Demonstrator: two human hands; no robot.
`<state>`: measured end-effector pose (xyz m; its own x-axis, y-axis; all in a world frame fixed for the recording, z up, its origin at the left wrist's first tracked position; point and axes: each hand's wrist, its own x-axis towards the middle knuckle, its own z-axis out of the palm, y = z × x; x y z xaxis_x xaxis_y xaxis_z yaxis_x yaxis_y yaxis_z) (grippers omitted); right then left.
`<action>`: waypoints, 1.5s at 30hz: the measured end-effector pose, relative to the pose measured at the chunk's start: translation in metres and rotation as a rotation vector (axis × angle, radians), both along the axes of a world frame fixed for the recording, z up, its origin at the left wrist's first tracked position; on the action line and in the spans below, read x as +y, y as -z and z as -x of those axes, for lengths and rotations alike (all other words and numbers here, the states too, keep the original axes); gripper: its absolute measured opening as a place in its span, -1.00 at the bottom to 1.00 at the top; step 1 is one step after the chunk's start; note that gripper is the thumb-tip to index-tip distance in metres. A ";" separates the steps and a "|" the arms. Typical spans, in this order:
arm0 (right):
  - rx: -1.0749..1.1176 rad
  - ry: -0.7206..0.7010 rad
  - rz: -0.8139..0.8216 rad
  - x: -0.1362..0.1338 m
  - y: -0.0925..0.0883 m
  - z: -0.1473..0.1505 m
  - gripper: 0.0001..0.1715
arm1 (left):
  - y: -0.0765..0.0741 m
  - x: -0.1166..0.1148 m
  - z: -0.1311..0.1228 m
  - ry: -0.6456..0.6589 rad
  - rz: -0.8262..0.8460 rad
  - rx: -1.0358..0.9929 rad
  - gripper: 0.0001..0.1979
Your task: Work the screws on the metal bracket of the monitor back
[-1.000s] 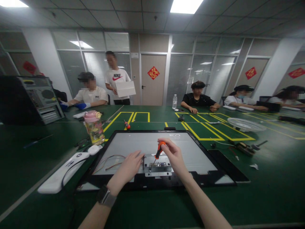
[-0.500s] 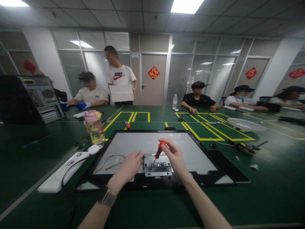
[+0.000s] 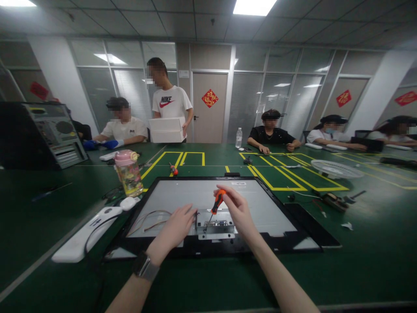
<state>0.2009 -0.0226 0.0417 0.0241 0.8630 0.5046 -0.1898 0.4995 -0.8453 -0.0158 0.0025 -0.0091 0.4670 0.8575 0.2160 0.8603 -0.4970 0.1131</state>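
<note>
A monitor panel point(image 3: 267, 208) lies back-up on the green table in front of me, with a small metal circuit-board bracket point(image 3: 215, 227) near its front edge. My right hand point(image 3: 239, 212) grips an orange-handled screwdriver point(image 3: 215, 204), whose tip rests on the bracket. My left hand point(image 3: 177, 228), with a watch on the wrist, lies on the panel with its fingers stretched out and touching the bracket's left side. Thin coloured wires point(image 3: 151, 219) loop across the panel to the left of that hand.
A pink-lidded bottle point(image 3: 128, 172), a white power strip point(image 3: 85, 234) and an open computer case point(image 3: 39, 134) are at the left. A fan grille point(image 3: 335, 168) and small parts lie at the right. Several people sit at the far side; one standing holds a white box point(image 3: 167, 129).
The standing person with the white box has stepped right and closer. My hands and the screwdriver have stayed nearly where they were on the bracket.
</note>
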 end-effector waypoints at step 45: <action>-0.104 0.135 -0.134 0.001 0.000 -0.002 -0.80 | -0.010 -0.004 -0.004 -0.017 0.064 0.037 -0.60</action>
<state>0.2028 -0.0217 0.0412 0.0763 0.7808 0.6201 -0.0286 0.6233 -0.7814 -0.0118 -0.0020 0.0005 0.4587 0.8770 0.1428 0.8729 -0.4748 0.1121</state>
